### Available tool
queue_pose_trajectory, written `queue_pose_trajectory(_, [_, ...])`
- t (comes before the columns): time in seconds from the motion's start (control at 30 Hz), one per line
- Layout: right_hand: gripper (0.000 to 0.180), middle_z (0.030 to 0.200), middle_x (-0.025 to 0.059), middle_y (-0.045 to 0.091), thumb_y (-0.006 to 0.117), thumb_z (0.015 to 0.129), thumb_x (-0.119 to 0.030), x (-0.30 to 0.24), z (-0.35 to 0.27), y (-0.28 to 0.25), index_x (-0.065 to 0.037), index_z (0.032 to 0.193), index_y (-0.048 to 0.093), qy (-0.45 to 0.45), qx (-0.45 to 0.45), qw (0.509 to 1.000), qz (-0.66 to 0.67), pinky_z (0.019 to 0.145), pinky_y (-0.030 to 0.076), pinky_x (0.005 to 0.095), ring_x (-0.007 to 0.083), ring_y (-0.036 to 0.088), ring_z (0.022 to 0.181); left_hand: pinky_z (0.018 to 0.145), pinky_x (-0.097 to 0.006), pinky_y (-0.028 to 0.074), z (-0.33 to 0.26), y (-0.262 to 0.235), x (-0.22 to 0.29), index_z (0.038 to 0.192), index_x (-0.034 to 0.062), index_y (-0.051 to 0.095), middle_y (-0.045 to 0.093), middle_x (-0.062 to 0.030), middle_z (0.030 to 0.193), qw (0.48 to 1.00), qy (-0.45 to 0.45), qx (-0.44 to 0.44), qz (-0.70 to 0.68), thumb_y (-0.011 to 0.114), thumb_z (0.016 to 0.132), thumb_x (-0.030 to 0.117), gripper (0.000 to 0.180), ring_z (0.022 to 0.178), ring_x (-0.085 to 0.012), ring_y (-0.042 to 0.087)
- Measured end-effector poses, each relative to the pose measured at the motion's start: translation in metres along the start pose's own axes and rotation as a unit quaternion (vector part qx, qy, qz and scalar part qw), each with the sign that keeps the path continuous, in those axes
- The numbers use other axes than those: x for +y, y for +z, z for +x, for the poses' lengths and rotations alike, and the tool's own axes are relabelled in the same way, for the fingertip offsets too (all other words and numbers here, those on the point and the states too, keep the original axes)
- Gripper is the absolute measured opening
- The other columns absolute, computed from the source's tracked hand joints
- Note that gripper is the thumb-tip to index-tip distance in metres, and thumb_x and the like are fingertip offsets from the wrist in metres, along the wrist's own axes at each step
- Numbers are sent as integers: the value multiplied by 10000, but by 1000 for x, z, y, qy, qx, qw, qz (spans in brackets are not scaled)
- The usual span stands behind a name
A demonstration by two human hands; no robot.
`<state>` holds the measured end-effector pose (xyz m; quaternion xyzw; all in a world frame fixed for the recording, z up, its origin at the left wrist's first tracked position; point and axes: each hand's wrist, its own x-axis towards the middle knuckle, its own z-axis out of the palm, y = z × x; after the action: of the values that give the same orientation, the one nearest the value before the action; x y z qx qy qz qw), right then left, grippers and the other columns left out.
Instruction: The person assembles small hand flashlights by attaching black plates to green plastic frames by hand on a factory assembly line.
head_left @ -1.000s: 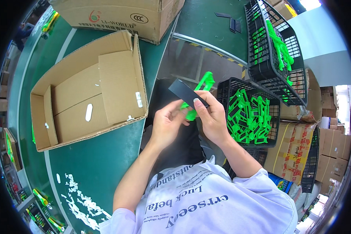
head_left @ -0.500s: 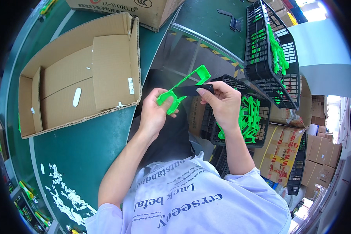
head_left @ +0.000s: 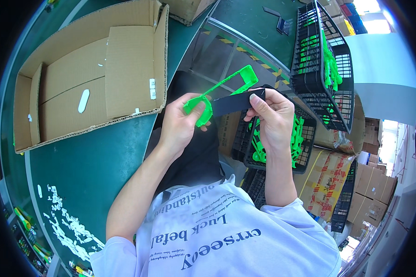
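A bright green plastic part [head_left: 201,110] with a rounded body and a long frame-like arm is gripped in my left hand [head_left: 178,122], thumb pressed on the body. My right hand [head_left: 273,113] pinches the far end of a flat black strip [head_left: 235,103] between thumb and fingers. The strip's other end reaches up to the green part's body, below the frame arm. Whether the two touch there I cannot tell.
At left, an open cardboard box [head_left: 74,83] on the green table [head_left: 92,180] holds a few white pieces. Small white pieces [head_left: 71,226] lie scattered nearer me. Black crates with green parts stand at right: one upper [head_left: 309,87], one [head_left: 305,161] below my right hand. Taped cartons [head_left: 328,184] sit beyond.
My right hand has drawn the black strip to the right, so less of it overlaps the green part. The green part's frame arm sits slightly higher. The whole view has shifted a little.
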<state>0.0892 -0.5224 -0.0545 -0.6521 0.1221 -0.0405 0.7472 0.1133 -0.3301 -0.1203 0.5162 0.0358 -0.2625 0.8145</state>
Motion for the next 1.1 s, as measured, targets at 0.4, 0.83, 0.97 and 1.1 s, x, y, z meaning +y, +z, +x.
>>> queue_pose_trajectory(0.4, [98, 777, 55, 685, 742, 839, -74, 0, 38, -17, 1, 846, 678, 67, 62, 996, 3, 559, 556, 251, 105, 641, 611, 574, -248, 482, 5, -1, 4, 1129, 7, 592, 672, -107, 893, 999, -27, 19, 24, 570, 984, 188, 233, 661, -122, 607])
queue_pose_trajectory(0.83, [430, 1068, 197, 679, 707, 833, -337, 35, 312, -132, -23, 1119, 643, -109, 282, 826, -477, 887, 510, 431, 331, 653, 1016, 578, -259, 510, 6, -5, 1, 1158, 10, 576, 687, -141, 916, 999, -26, 40, 13, 565, 986, 184, 246, 664, -150, 640])
queue_pose_trajectory(0.97, [482, 934, 143, 721, 748, 793, -433, 40, 346, -144, -17, 1021, 666, -2, 421, 757, -499, 790, 544, 377, 260, 711, 818, 589, -262, 506, 8, 0, 5, 1157, 6, 578, 686, -146, 924, 999, -44, 25, 14, 567, 986, 185, 247, 674, -150, 640])
queue_pose_trajectory(1.1, [504, 824, 115, 726, 758, 794, -467, 31, 362, -160, 6, 953, 688, 124, 390, 767, -494, 684, 559, 344, 224, 704, 623, 595, -268, 504, 8, 2, 6, 1155, 1, 577, 682, -148, 925, 998, -54, 18, 25, 563, 989, 183, 246, 679, -151, 635])
